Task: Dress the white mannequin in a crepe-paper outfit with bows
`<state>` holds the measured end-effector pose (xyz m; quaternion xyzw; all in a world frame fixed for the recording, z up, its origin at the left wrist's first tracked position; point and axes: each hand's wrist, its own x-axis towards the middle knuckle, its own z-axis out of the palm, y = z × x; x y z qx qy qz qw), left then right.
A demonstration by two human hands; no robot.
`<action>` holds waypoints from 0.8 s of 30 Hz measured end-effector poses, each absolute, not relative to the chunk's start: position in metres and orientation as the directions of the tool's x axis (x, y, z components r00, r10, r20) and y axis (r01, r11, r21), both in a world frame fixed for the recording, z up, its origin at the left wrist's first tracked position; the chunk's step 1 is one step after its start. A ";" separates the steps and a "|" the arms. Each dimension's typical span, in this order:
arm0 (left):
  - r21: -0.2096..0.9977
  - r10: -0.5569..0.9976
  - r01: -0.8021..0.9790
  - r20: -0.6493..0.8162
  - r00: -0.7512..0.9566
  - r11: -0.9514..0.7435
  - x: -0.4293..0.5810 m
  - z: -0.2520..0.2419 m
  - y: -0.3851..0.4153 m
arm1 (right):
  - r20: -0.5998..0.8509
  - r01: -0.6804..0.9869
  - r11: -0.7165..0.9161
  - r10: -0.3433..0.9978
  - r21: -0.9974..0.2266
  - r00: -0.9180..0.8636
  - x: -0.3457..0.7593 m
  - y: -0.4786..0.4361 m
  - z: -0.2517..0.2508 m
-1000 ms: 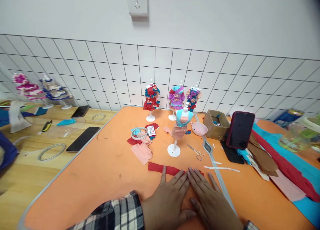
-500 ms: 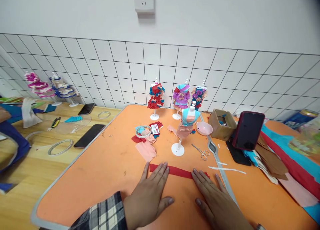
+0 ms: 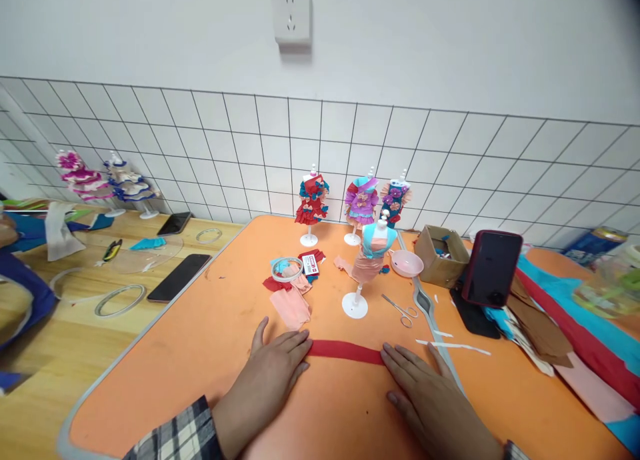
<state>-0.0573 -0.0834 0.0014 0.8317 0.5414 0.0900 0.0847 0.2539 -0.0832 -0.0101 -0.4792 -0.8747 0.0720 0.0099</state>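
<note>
A narrow red fabric strip (image 3: 346, 351) lies flat on the orange mat (image 3: 200, 353). My left hand (image 3: 273, 373) rests on the strip's left end, fingers stretched and pointing to the right, the thumb apart. On the right end my right hand (image 3: 425, 383) lies flat with its fingers spread. Both hands cover the ends of the strip. Just beyond it stands a small dress form (image 3: 373, 253) in a pink and light-blue outfit, on a white base. Small scissors (image 3: 400, 310) lie to the right of that form.
Fabric scraps (image 3: 290, 307) and a tape roll (image 3: 287, 269) lie beyond my left hand. Dressed forms (image 3: 313, 203) stand along the wall. At right are a pink bowl (image 3: 407, 263), a cardboard box (image 3: 443, 255), a propped phone (image 3: 493, 269) and fabric strips (image 3: 575, 327). Another person's hand shows at far left.
My left hand has shifted left and turned, its fingers now pointing right over the strip's left end. The right hand stays in nearly the same place. The view has tilted slightly up.
</note>
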 end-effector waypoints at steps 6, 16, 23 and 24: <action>0.125 0.845 0.846 0.227 0.484 -0.518 -0.050 0.013 -0.074 | 0.187 0.848 0.520 0.848 -0.104 -0.496 0.211 -0.067 0.007; 0.297 0.889 0.839 0.135 0.437 -0.457 -0.039 0.064 -0.086 | 0.184 0.698 0.544 0.831 -0.465 -0.525 0.163 -0.057 0.023; 0.707 0.953 0.682 -0.042 0.300 -0.184 -0.043 0.060 -0.077 | 0.041 0.673 0.411 0.869 -0.615 -0.494 0.170 -0.051 0.041; 0.756 0.953 0.638 -0.066 0.297 -0.146 -0.042 0.058 -0.075 | 0.027 0.658 0.392 0.870 -0.643 -0.492 0.170 -0.050 0.043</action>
